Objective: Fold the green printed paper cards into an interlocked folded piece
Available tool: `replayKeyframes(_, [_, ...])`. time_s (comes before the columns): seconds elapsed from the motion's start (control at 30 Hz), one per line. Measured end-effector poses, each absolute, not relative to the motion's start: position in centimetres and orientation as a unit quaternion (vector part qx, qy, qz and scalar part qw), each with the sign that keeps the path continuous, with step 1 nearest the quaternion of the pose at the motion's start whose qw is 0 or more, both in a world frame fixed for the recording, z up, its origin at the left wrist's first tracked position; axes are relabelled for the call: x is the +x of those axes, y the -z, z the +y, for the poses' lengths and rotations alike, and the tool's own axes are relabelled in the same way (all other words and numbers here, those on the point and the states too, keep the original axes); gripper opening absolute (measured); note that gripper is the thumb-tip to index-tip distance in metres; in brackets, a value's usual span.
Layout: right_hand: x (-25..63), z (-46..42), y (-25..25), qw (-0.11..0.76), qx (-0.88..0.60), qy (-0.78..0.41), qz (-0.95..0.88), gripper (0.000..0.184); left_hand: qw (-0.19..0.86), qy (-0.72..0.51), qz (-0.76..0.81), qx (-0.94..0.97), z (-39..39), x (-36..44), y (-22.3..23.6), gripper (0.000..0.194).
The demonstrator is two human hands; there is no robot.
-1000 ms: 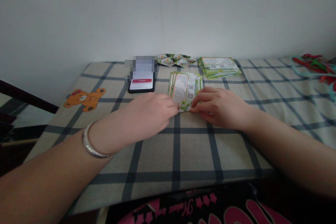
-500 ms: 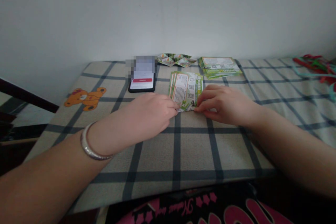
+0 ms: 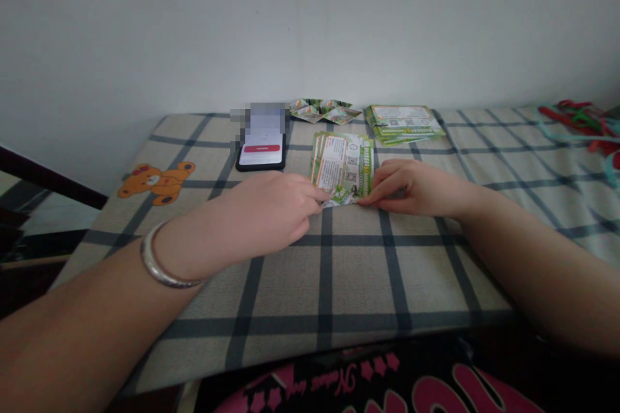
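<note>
A few green-and-white printed flyers (image 3: 345, 168) with QR codes lie overlapped on the checked cloth, their left edges fanned slightly. At the near left corner, my left hand (image 3: 276, 210) has its fingertips closed on the top flyer; the thumb is mostly hidden. A silver bangle (image 3: 157, 264) circles the left wrist. My right hand (image 3: 411, 187) pinches the near right corner, thumb and forefinger together. Behind the flyers stand small folded paper pieces (image 3: 324, 111) in matching print. To their right sits a stack of similar flyers (image 3: 404, 122).
Left of the flyers lies a phone (image 3: 261, 156) with a lit, partly blurred screen. An orange bear figure (image 3: 157, 182) is on the cloth at the left. Red and teal strips (image 3: 581, 122) are heaped at the far right. A wall (image 3: 310, 26) borders the table's back edge.
My right hand's fingers have drawn closer together at the near right corner. My left hand has shifted slightly left, and its forefinger shows more on the paper. The flyers stay nearly in place.
</note>
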State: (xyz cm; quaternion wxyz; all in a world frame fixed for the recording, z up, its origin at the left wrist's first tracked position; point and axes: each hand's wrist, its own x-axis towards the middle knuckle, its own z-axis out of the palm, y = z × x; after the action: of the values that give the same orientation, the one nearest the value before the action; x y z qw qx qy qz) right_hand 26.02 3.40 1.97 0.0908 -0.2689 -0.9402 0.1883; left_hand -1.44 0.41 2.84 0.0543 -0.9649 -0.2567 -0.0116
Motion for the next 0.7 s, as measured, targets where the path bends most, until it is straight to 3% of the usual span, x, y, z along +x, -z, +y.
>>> replayKeyframes(0.5, [25.4,2.1,-2.4,0.090,-0.296,-0.069,-0.948,0.018,0.113,0.016,-0.252,-0.961,-0.1,-1.1,-2.5,0.026])
replayKeyframes(0.7, [25.4,2.7,-2.4,0.097,-0.306,-0.116,-0.940,0.016,0.144,0.011,-0.244,-0.959,-0.5,-0.9,-2.4,0.024])
